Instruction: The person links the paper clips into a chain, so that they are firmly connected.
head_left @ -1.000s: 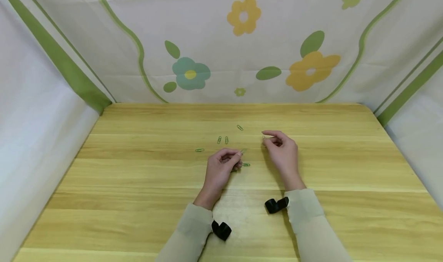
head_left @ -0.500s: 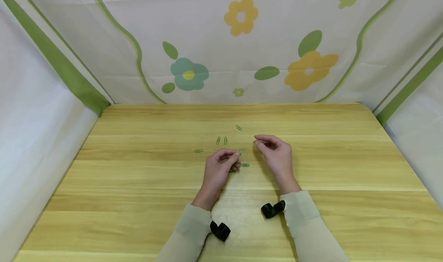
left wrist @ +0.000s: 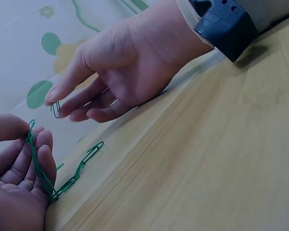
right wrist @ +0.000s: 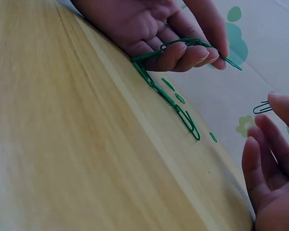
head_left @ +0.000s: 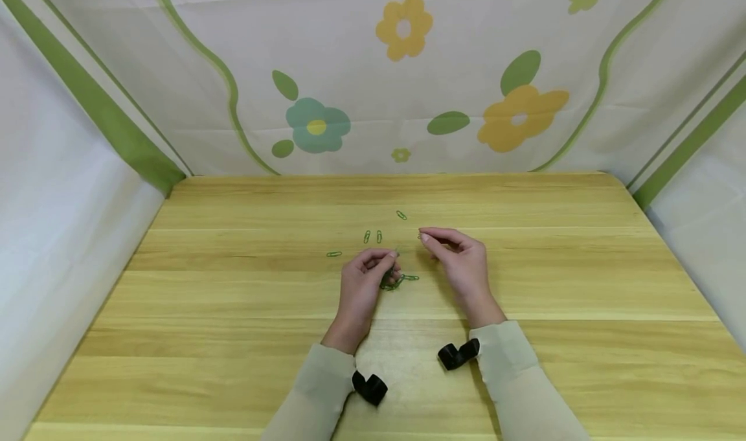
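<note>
My left hand [head_left: 364, 282] pinches the top clip of a chain of green paper clips [right wrist: 156, 89] between thumb and fingertips. In the left wrist view the chain [left wrist: 38, 166] hangs past the palm, and its lower end lies along the table. To the right, my right hand [head_left: 463, 263] holds a single green paper clip [left wrist: 55, 109] by one end between thumb and index finger. That clip's looped end points toward the left hand, with a gap between it and the chain's top clip.
Several loose green paper clips lie on the wooden table [head_left: 233, 337] beyond the hands: a slanted paper clip [head_left: 401, 215], a pair of upright ones, and a paper clip [head_left: 334, 254] at the left. A flower-printed cloth [head_left: 361, 72] hangs behind the table.
My right hand has moved left with its paper clip, closer to the left hand. The left hand has shifted slightly left, and more of the chain shows below it.
</note>
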{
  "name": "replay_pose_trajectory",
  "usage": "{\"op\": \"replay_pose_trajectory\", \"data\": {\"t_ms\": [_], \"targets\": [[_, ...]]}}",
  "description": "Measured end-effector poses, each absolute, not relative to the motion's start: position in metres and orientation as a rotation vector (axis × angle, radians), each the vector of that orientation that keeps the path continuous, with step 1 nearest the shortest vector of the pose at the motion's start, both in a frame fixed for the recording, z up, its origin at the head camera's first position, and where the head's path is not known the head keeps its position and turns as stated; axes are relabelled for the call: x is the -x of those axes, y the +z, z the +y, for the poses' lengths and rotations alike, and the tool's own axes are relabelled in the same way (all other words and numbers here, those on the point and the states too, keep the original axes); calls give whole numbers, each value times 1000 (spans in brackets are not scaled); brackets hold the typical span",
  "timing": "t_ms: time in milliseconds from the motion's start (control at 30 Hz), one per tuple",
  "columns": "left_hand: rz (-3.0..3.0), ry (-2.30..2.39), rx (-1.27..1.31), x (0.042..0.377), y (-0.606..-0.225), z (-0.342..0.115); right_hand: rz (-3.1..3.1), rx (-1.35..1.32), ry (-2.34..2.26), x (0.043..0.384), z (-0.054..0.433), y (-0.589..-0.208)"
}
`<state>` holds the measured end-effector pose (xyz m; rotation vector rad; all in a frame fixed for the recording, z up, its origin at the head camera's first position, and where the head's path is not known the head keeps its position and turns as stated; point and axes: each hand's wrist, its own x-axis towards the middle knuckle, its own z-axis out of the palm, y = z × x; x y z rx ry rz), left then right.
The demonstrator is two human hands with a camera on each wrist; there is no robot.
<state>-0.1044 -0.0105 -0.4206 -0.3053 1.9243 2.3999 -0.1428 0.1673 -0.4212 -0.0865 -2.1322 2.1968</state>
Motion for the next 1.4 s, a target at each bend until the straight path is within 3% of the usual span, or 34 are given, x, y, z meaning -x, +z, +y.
{"op": "replay_pose_trajectory", "data": {"t_ms": [333, 800, 1400], "targets": [[1850, 2579, 350, 104, -419, -8, -2005, 8, 2344, 136, 152, -416], [1899, 2652, 181, 100, -419, -9, -2018, -3, 2295, 131, 143, -408], [1943, 2649, 209, 99, -418, -9, -2083, -241, 2267, 129, 142, -410]]}}
